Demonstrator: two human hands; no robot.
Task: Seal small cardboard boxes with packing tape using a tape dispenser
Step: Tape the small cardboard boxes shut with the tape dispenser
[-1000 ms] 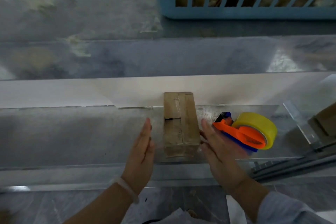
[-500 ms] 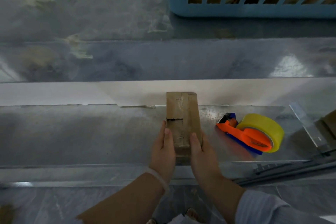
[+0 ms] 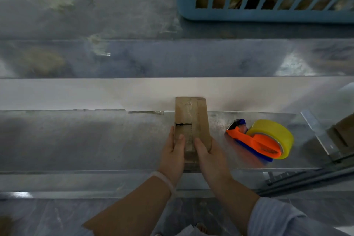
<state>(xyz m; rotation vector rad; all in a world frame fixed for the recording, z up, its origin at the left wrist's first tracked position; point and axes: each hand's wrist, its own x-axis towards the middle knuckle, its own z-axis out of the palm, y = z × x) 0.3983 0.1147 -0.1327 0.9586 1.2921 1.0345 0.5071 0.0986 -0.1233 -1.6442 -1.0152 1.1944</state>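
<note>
Worktop: a grey, shiny metal worktop (image 3: 76, 140), on which the task's things are carried.
White strip: a long pale band (image 3: 57, 94) laid across the worktop's far side, from the left edge to the right.
Left hand: the left hand (image 3: 172, 156) is set against the left side of the box's near half. The thumb is laid on the top face and the fingers run along the side wall, so the grip is closed on the box.
Wristband: a thin white band (image 3: 163, 178) is worn on the left wrist.
Box: a small brown cardboard box (image 3: 191, 115), long and narrow, is stood on the worktop at centre. Its far end is seen against the white strip. A lengthwise flap seam and a short dark gap are shown on top.
Right hand: the right hand (image 3: 208, 157) is placed likewise on the right side, thumb on top. Its grip is closed on the same box.
Sleeve: a pale blue striped sleeve (image 3: 283, 218) is seen on the right forearm.
Tape dispenser: an orange and blue plastic tape dispenser (image 3: 254, 142) is laid on the worktop to the right of the box, apart from both hands. Its cutter end is pointed towards the box.
Tape roll: a yellow roll of packing tape (image 3: 277, 132) is mounted in the dispenser.
Basket: a blue plastic lattice basket (image 3: 268, 15) is stood at the far right.
</note>
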